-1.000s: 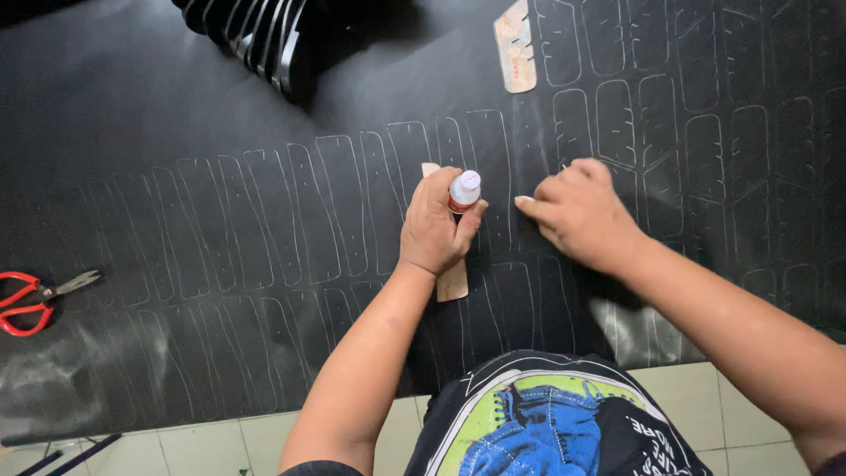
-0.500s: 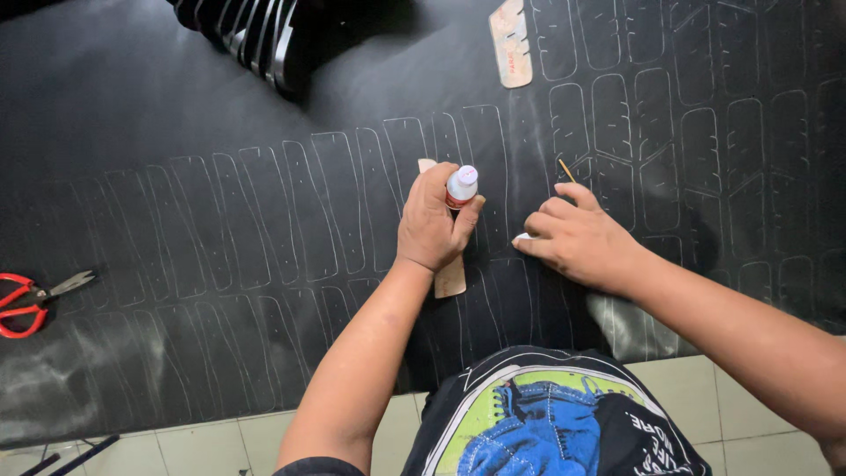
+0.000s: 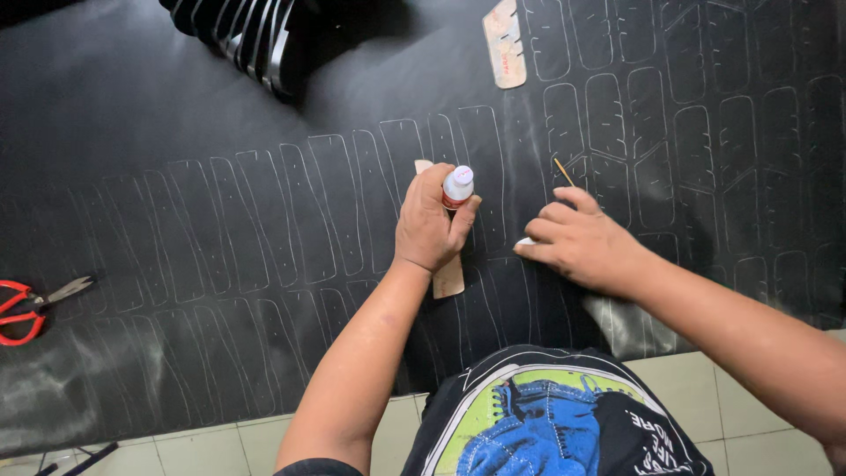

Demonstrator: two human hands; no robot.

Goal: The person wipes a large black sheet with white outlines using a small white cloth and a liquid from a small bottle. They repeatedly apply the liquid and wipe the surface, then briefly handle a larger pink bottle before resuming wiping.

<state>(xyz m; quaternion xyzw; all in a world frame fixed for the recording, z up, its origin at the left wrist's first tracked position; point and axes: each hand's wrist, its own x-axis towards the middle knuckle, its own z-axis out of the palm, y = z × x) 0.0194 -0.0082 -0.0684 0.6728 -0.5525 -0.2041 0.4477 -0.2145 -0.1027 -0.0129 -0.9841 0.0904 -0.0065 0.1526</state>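
Note:
A large black sheet (image 3: 176, 132) marked with white traced outlines lies spread on the floor. My left hand (image 3: 430, 225) is closed around a small white bottle (image 3: 457, 185) and presses a tan cardboard template (image 3: 448, 277) flat onto the sheet. To its right, my right hand (image 3: 582, 242) rests on the sheet and pinches a thin yellow stick (image 3: 563, 171), with something small and white under the fingertips. The stick's tip points up and away from me.
Red-handled scissors (image 3: 31, 304) lie at the far left on the sheet. A second tan template (image 3: 505, 42) lies at the top, next to a stack of black cut pieces (image 3: 242, 35). White floor tiles (image 3: 749, 388) border the sheet's near edge.
My right hand has slid down and left along the sheet, and the yellow stick has come into view above its fingers. My left hand has stayed on the template with the bottle.

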